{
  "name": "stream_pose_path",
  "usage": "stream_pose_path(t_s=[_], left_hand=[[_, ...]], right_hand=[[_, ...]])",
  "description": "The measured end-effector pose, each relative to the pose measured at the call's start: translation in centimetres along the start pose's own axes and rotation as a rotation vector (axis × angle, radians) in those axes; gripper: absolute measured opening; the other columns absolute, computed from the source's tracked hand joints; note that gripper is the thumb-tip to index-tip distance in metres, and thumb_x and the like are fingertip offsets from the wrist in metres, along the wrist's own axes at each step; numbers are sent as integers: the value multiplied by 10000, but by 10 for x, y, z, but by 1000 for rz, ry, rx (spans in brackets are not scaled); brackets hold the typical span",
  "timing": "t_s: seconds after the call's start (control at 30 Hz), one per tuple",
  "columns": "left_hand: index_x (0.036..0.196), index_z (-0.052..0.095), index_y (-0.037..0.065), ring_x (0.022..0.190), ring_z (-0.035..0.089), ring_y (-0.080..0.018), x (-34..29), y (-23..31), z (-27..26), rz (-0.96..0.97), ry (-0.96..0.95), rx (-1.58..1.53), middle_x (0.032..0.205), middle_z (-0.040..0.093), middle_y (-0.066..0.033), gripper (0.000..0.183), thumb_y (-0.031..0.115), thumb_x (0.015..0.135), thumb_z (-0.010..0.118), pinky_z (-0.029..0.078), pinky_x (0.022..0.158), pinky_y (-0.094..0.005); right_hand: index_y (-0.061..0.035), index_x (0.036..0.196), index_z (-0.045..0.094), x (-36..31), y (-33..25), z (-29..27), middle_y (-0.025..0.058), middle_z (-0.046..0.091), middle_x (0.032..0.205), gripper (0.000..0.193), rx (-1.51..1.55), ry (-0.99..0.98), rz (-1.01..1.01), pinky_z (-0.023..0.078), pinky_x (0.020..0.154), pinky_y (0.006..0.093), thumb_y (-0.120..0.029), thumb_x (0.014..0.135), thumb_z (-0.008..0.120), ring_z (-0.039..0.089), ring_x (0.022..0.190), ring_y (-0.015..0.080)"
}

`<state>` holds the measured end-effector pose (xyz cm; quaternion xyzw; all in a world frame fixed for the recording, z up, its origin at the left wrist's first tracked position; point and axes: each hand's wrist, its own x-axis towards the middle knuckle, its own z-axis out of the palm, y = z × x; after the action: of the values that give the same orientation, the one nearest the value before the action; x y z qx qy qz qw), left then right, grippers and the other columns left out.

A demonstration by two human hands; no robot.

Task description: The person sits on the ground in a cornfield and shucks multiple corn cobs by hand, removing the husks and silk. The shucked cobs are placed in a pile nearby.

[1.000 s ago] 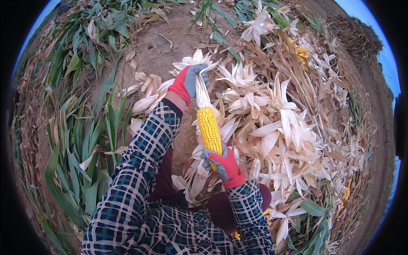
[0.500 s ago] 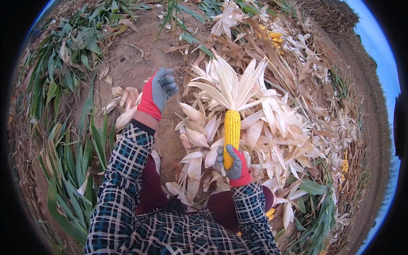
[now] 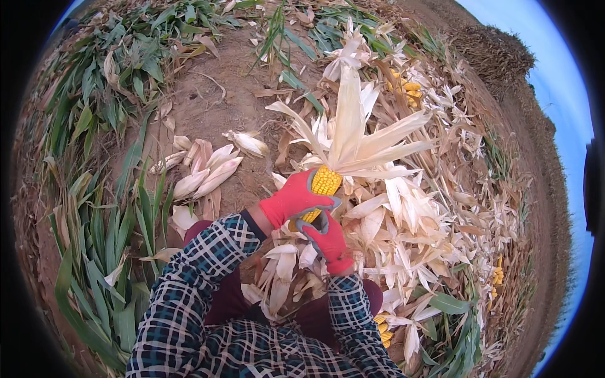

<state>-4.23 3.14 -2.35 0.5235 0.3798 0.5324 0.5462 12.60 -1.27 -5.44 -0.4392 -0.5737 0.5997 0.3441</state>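
A yellow corn cob (image 3: 326,181) is held out in front of me, tilted up and to the right. Its pale dry husk (image 3: 350,142) is peeled back and fans out from the far end. My left hand (image 3: 296,198), in a red and grey glove, wraps round the cob's middle. Below it, my right hand (image 3: 326,240), gloved the same way, grips the near end. The fingers of both hands partly hide the cob.
Loose husks (image 3: 403,220) are heaped under and right of the cob. Several unpeeled ears (image 3: 211,169) lie on bare soil at the left. Bare yellow cobs (image 3: 408,88) lie far right, others (image 3: 382,331) beside my right knee. Green corn leaves (image 3: 101,264) cover the left side.
My left hand has come right and nearer from over the soil and closed round the cob. The cob has tilted, and my right hand has shifted slightly left with it.
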Motion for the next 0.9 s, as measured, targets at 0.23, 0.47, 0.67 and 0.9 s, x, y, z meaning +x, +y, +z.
stream_pose_path(t_s=[0.23, 0.47, 0.67, 0.9], left_hand=[[1229, 581, 19, 1031, 653, -231, 10, 18, -22, 51, 160, 416, 1119, 668, -142, 752, 405, 645, 855, 498, 895, -328], [1284, 528, 11, 1050, 628, -163, 8, 47, -15, -164, -154, -457, 1106, 662, -74, 519, 260, 869, 716, 456, 962, -310], [1243, 546, 42, 919, 625, -136, 15, 40, 8, -284, -122, -536, 1057, 673, -73, 492, 319, 874, 719, 505, 794, -286], [1261, 545, 23, 968, 620, -118, 24, -22, 9, -133, 143, -26, 1110, 657, -48, 594, 170, 750, 810, 507, 854, -288]], right_hand=[[-23, 1330, 509, 41, -58, -52, 108, 584, 1287, 592, -791, 130, -209, 472, 972, 370, -251, 844, 757, 576, 1166, 216], [-7, 1376, 451, 7, -38, -12, 113, 612, 1221, 560, 292, -295, 296, 507, 910, 332, -164, 889, 678, 635, 1050, 211], [-4, 1260, 538, 5, -25, -11, 65, 667, 1092, 449, 148, -147, 117, 523, 776, 289, -112, 861, 716, 661, 920, 141], [-2, 1203, 588, 19, -32, -34, 99, 681, 1039, 438, -334, 132, -115, 534, 808, 294, -125, 824, 769, 668, 922, 169]])
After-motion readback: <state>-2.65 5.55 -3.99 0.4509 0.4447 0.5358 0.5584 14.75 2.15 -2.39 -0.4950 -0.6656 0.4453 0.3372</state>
